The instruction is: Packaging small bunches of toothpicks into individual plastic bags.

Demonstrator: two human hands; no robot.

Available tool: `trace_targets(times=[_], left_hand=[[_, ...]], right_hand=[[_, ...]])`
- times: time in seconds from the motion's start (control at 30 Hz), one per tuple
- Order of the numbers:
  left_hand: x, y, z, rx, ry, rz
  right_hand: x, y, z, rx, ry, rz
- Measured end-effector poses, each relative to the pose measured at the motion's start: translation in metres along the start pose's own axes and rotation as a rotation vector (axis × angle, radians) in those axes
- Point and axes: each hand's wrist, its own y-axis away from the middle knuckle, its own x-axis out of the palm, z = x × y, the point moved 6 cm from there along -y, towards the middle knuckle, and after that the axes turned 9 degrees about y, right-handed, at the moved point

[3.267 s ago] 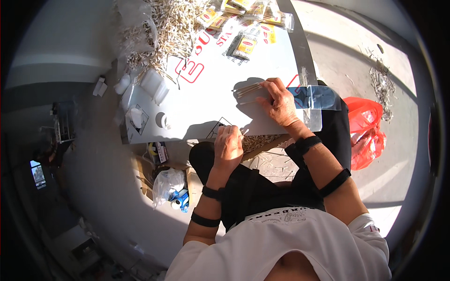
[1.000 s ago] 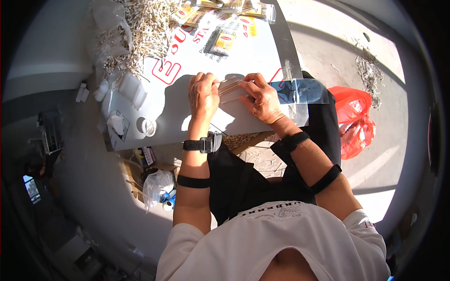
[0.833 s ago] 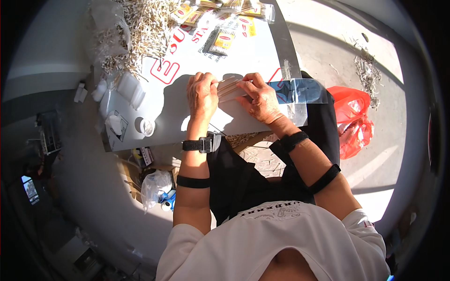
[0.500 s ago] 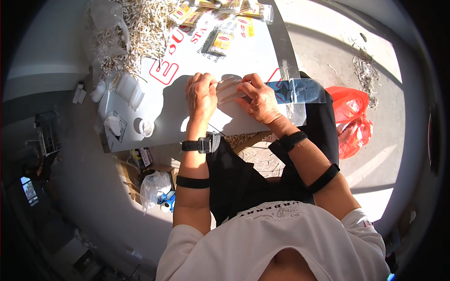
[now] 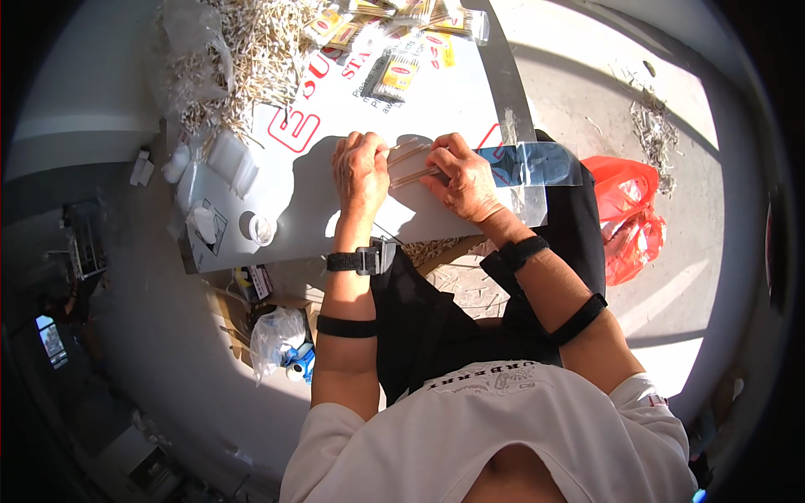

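Over the near part of a white printed board (image 5: pixel 323 222), my left hand (image 5: pixel 362 172) and my right hand (image 5: pixel 461 178) face each other. Several cotton swabs (image 5: pixel 409 172) span the gap, their ends pinched in the curled fingers of both hands. The swab tips are mostly hidden by my fingers. Beyond my left hand rises a big heap of loose cotton swabs (image 5: pixel 260 63). A clear packet of swabs with a yellow label (image 5: pixel 396 78) lies farther up the board, below more such packets (image 5: pixel 419 10).
Left of my hands lie a stack of clear plastic sleeves (image 5: pixel 232 163) and a small round white container (image 5: pixel 262 229). A blue transparent strip (image 5: pixel 545 163) crosses the board's right edge. Red plastic bags (image 5: pixel 625 222) rest on the floor at right; a clear bag (image 5: pixel 277 339) sits below left.
Both hands stay almost in place, still pinching the swabs. My right fingers and the swabs between the hands have shifted very slightly.
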Motion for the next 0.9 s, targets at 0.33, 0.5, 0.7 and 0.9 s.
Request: trace_targets(times=[0.33, 0.5, 0.7, 0.9], left_hand=[[-0.001, 0.000, -0.001, 0.031, -0.001, -0.008], [0.000, 0.000, -0.005, 0.033, -0.032, -0.007], [0.005, -0.004, -0.013, 0.071, -0.060, 0.067], [-0.017, -0.037, 0.032, -0.100, 0.056, -0.066]], right_hand=[[0.003, -0.005, 0.011, -0.020, 0.181, 0.034], [0.003, -0.004, 0.010, -0.018, 0.171, 0.006], [0.005, -0.005, 0.011, -0.019, 0.207, 0.015], [0.000, -0.006, 0.015, -0.044, 0.181, 0.009]])
